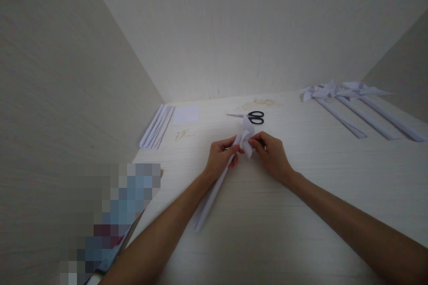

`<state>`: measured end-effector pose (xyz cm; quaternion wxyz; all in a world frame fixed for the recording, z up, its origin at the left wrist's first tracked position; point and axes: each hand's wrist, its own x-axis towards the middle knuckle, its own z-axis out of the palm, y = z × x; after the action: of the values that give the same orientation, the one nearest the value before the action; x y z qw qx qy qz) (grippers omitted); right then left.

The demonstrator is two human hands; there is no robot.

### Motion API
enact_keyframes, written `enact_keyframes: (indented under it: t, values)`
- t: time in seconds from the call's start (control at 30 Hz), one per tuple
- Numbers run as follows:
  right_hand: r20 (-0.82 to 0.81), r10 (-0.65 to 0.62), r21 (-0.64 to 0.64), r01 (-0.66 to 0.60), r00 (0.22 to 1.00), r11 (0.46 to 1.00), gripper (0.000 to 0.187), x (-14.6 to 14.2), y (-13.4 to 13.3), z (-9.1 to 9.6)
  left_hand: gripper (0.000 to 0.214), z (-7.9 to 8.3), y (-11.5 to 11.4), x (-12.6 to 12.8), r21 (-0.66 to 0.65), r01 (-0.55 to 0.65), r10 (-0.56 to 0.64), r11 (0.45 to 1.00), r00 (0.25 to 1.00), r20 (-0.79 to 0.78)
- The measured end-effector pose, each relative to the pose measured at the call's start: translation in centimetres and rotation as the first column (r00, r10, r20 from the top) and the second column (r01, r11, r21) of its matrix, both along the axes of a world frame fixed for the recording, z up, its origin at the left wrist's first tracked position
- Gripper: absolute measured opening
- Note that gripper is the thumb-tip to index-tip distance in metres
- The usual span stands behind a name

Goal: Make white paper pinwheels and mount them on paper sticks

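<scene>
My left hand (pixel 219 156) is closed around the upper part of a white rolled paper stick (pixel 214 199), which slants down toward me past my left forearm. At the stick's top end is a white paper pinwheel (pixel 248 128) with curled blades. The fingers of my right hand (pixel 272 155) pinch the pinwheel's right side, near its middle. Where the pinwheel meets the stick is partly hidden by my fingers. Just behind the pinwheel lie scissors (pixel 257 120) with black handles, blades pointing left.
Several rolled paper sticks (pixel 155 128) lie at the left, beside a square of white paper (pixel 186 115) and a few small thin pieces (pixel 183 134). Pinwheels on sticks (pixel 366 118) rest at the back right. Walls (pixel 234 31) enclose the table's back and sides.
</scene>
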<state>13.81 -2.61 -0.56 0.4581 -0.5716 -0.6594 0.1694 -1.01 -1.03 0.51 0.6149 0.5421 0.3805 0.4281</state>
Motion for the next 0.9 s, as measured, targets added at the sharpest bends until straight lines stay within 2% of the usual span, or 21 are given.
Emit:
enact_keyframes:
  t: [0.27,0.53,0.7,0.9]
  values:
    - [0.012,-0.011,0.022,0.01,1.0,1.0,0.011,0.01,-0.08,0.03,0.035,-0.05,0.06,-0.07,-0.014,0.019,-0.019,1.0,1.0,0.017]
    - [0.036,-0.015,0.13,0.01,0.999,0.991,0.01,-0.11,-0.07,0.15,0.036,0.07,0.25,-0.24,-0.035,0.03,-0.029,0.999,0.998,0.053]
    - [0.001,-0.008,0.114,0.008,1.0,0.993,0.01,-0.14,-0.16,0.07,0.039,0.19,0.08,-0.3,-0.05,0.014,-0.011,0.999,0.998,0.06]
    - [-0.014,0.03,0.066,-0.029,0.999,0.997,0.01,-0.35,-0.09,0.24,0.043,0.09,-0.13,0.03,-0.075,0.083,-0.077,0.994,0.994,0.083]
